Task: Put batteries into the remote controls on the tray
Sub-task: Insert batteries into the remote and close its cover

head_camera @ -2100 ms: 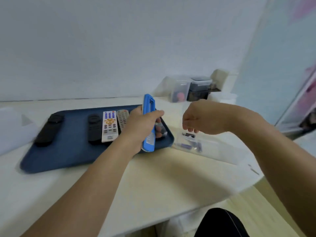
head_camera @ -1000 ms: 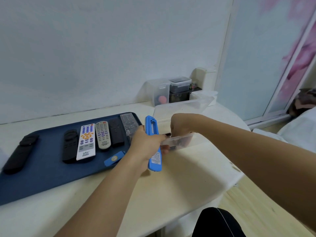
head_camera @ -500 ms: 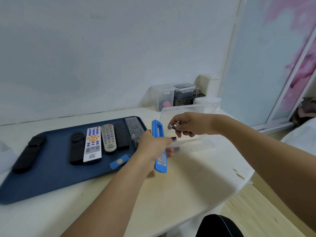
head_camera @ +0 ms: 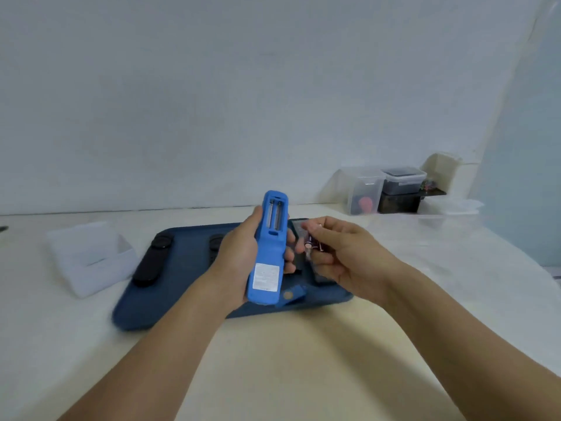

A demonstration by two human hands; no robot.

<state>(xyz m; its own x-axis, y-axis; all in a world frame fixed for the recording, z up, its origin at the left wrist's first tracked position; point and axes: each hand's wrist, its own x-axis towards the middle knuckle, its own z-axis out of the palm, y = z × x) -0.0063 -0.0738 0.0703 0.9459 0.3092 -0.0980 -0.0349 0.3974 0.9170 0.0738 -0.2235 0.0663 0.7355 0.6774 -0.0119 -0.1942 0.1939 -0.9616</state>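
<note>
Tray (head_camera: 182,311) remotes (head_camera: 148,265) — half hidden, blurred

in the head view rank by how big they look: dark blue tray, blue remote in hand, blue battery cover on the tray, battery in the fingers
1. Dark blue plastic tray
2. Blue rubber-cased remote, held nearer the camera, so it looks enlarged
3. Small blue battery cover
4. Small battery pinched in the right hand; partly hidden, so cover versus battery is uncertain

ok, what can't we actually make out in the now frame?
Head view:
- Batteries in the right hand: small, blurred, fingers cover them; count unclear.
- Remotes mid-tray: hidden behind the left hand and the blue remote.
- Blue remote's button side: faces away.
- Label: text too small.
- Blue cover piece: partly hidden.
</note>
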